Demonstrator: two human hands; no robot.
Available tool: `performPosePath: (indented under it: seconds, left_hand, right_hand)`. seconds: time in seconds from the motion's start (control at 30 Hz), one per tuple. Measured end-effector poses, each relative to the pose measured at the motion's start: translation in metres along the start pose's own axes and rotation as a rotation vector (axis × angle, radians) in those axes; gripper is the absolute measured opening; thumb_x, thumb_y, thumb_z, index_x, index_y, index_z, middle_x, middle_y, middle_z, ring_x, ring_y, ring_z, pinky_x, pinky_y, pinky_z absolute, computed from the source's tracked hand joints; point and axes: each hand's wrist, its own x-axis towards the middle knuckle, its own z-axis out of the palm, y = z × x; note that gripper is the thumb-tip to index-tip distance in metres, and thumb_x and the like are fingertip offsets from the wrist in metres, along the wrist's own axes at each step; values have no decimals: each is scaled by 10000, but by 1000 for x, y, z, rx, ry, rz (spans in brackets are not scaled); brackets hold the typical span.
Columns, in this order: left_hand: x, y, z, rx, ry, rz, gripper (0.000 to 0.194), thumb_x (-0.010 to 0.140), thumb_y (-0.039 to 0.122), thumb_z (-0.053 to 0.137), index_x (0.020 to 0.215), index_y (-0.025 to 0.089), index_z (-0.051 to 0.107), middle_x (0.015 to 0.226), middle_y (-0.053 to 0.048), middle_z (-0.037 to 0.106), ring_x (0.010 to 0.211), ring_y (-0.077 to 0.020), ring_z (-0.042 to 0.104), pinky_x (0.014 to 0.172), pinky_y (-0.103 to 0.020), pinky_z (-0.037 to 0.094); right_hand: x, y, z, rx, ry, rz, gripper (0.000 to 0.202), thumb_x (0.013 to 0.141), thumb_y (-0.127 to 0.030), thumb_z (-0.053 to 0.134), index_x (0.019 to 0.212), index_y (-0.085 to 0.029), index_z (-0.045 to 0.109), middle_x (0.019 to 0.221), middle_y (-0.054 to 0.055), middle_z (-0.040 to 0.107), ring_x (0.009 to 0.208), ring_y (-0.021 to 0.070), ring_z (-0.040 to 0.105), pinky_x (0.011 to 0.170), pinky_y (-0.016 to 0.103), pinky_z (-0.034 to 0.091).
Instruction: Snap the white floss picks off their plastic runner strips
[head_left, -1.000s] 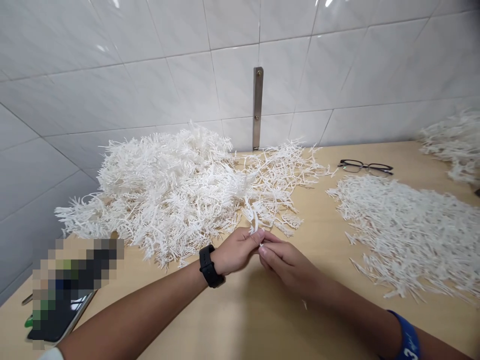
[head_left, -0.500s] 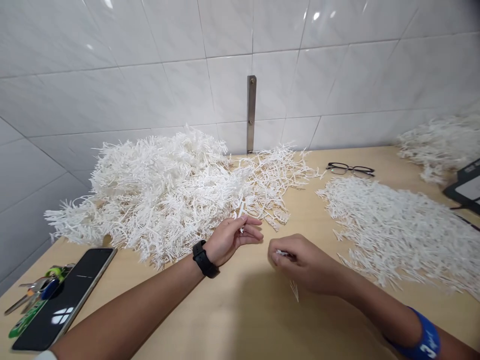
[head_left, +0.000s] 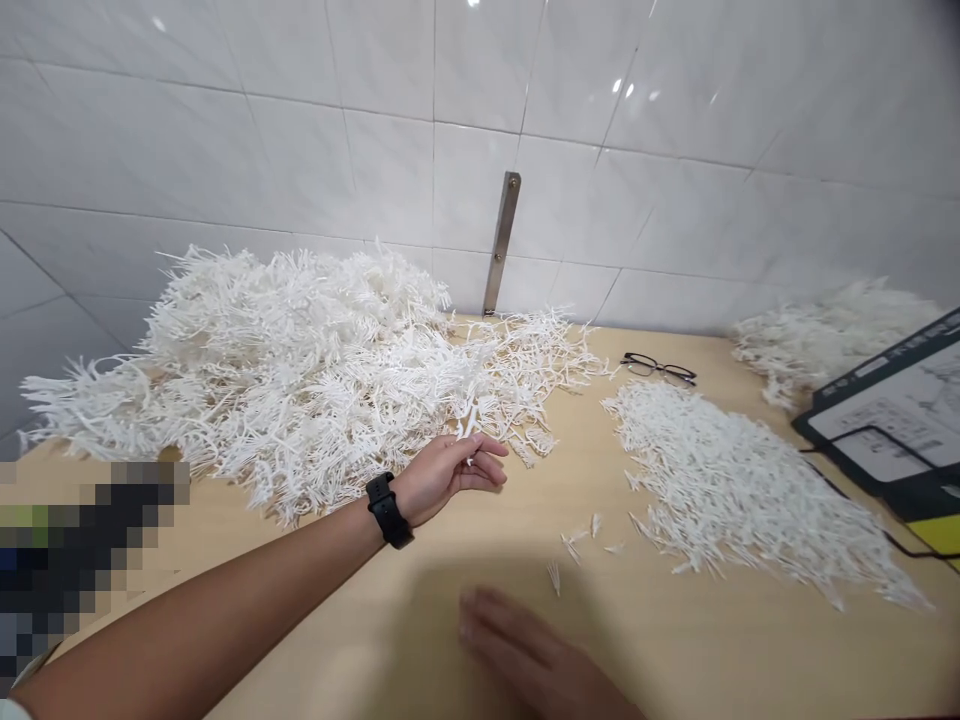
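Note:
My left hand [head_left: 442, 478] is closed in a pinch on a white branched plastic piece [head_left: 469, 418], which sticks up past the thumb. It sits at the front edge of a large tangled pile of white branched pieces [head_left: 300, 370]. A black watch band [head_left: 388, 510] circles my left wrist. Blurred by motion, my right hand [head_left: 525, 650] is low over the table, its fingers stretched out and no held thing visible. Several small white pieces [head_left: 571, 547] lie on the table beyond it.
A wide spread of short white pieces [head_left: 720, 470] covers the right side of the wooden table [head_left: 360, 620]. Folded glasses [head_left: 658, 368] lie behind it. At the right stand a dark-framed panel [head_left: 892, 420] and another white heap [head_left: 832, 330]. A metal strip [head_left: 502, 245] is on the tiled wall.
My right hand has opened and moved down and left, leaving several small white pieces on the table. My left hand keeps its pinch. The view has turned right.

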Motion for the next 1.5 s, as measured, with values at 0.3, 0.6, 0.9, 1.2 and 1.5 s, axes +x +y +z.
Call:
performPosePath:
  seconds: [0.3, 0.6, 0.9, 1.2, 1.5]
  left_hand:
    - [-3, 2, 0, 31, -18, 12, 394, 846, 462, 640, 928, 82, 699, 737, -104, 698, 739, -191, 657, 801, -349, 515]
    - [-2, 1, 2, 63, -38, 14, 423, 848, 498, 621, 920, 88, 701, 728, -106, 696, 737, -197, 652, 800, -353, 512]
    - [1, -4, 1, 54, -33, 29, 434, 859, 503, 606, 919, 82, 692, 698, -100, 681, 705, -190, 646, 783, -340, 494]
    - [0, -3, 2, 68, -38, -15, 440, 875, 493, 593, 930, 68, 697, 689, -103, 665, 728, -206, 641, 815, -372, 479]
    - [-3, -1, -1, -48, -49, 71, 349, 922, 418, 560, 996, 108, 701, 706, -60, 625, 747, -172, 607, 782, -316, 468]
  right_hand:
    - [-26, 100, -86, -402, 402, 432, 444, 952, -344, 465, 1370, -216, 540, 1467, 111, 480, 1396, 284, 389, 1140, 548, 337]
    - [-24, 91, -101, -498, 587, 290, 273, 924, -298, 503, 1119, -195, 664, 1192, 126, 671, 1143, 283, 600, 1021, 497, 461]
    - [96, 52, -67, 153, 750, 211, 214, 964, -278, 422, 1007, -185, 610, 996, 88, 656, 894, 197, 616, 724, 295, 499]
    - [87, 73, -65, 104, 696, 150, 194, 898, -153, 436, 864, -202, 621, 823, 37, 655, 780, 172, 612, 690, 262, 463]
    - [88, 68, -65, 157, 434, -267, 221, 898, -112, 417, 908, -205, 617, 739, 13, 663, 661, 120, 615, 663, 232, 485]
